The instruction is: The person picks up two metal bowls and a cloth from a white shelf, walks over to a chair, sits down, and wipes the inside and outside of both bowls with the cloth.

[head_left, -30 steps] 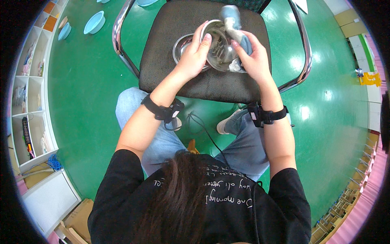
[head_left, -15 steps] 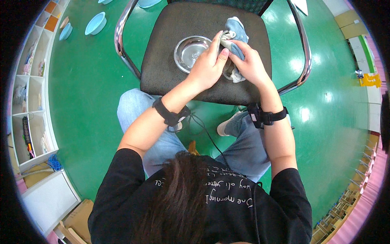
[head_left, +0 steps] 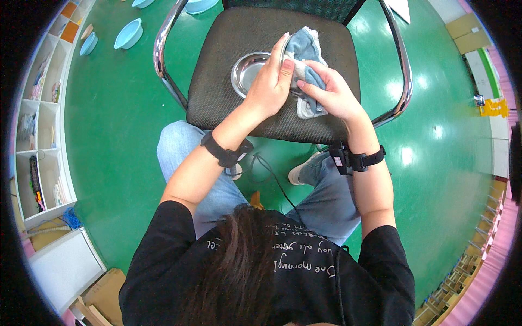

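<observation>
My left hand point(head_left: 269, 87) grips a shiny metal bowl point(head_left: 283, 48), tilted on edge, with only a strip of its rim showing past my fingers. Bunched in my right hand point(head_left: 334, 93) is a blue and white cloth point(head_left: 307, 46). It presses against the side of the held bowl, and its lower corner hangs down below my fingers. Another round metal bowl point(head_left: 247, 70) sits upright on the dark chair seat point(head_left: 223, 32), just left of my left hand. Most of the held bowl is hidden behind my fingers and the cloth.
Curved chrome armrests point(head_left: 162, 49) flank the seat. Light blue basins point(head_left: 129, 33) stand on the green floor point(head_left: 119, 98) at far left. White shelves point(head_left: 46, 125) line the left side. A black cable point(head_left: 274, 176) hangs between my knees.
Both hands have shifted slightly left with the held bowl. The cloth has spread more, its upper part now fanning above my fingers and its lower corner hanging further down.
</observation>
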Motion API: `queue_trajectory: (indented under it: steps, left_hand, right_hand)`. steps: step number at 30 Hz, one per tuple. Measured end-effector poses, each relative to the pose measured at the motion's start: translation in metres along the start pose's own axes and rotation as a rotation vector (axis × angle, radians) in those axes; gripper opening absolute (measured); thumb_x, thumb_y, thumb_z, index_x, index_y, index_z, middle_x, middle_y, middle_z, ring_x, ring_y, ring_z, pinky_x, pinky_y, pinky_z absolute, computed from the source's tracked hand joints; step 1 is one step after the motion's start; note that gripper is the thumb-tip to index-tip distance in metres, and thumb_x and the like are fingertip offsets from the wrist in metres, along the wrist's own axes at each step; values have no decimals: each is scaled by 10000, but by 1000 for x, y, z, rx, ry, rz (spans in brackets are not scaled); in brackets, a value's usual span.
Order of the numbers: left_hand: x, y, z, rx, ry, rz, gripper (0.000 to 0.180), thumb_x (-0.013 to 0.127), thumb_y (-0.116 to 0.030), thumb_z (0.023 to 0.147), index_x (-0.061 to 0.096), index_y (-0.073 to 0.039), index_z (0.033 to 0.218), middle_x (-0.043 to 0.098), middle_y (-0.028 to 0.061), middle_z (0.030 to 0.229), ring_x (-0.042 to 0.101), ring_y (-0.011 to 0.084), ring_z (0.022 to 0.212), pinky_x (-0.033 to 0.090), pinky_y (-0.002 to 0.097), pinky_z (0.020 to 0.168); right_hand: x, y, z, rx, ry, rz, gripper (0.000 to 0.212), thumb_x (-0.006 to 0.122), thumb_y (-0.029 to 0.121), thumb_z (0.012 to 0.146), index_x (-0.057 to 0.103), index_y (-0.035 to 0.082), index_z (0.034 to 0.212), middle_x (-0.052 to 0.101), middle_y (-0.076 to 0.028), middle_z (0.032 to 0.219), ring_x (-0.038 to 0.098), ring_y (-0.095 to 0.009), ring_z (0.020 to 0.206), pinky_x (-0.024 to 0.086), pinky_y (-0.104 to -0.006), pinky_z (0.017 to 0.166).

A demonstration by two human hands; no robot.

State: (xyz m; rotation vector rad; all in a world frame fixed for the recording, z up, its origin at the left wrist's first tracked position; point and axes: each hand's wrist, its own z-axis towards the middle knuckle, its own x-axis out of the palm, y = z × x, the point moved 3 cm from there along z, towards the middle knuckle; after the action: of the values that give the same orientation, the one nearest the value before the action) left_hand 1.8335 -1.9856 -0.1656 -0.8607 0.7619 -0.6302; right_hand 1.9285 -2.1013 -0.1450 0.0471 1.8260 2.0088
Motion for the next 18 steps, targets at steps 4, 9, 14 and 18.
queue_trajectory:
  steps: [4,9,14,18]
  left_hand:
    - [-7,8,2,-41,-67,-57,492,337,-292,989,244,-74,1420,402,254,1351,430,350,1236,353,362,996]
    - [-9,14,5,-40,-89,-16,466,338,-267,992,271,-88,1418,443,233,1328,459,300,1220,354,337,996]
    - [-11,10,11,-88,-55,-10,388,342,-270,992,428,-41,1294,573,227,1147,563,302,1082,422,347,910]
    - [-12,11,12,-133,-35,-6,363,352,-270,990,480,-12,1210,633,200,1006,615,292,967,457,352,837]
  right_hand:
    - [2,4,-1,-16,95,-218,334,627,107,815,552,-19,1115,614,-79,987,542,-136,931,420,-280,857]
    - [-3,2,-3,-24,149,-357,297,625,58,749,594,-26,1033,644,-136,939,590,-192,909,437,-312,839]
    - [-9,10,-7,12,105,-543,299,611,11,695,617,-10,993,645,-175,866,631,-271,837,470,-340,773]
    - [-15,11,-9,84,1,-652,306,601,11,701,619,-3,1007,644,-195,861,634,-318,818,482,-355,753]
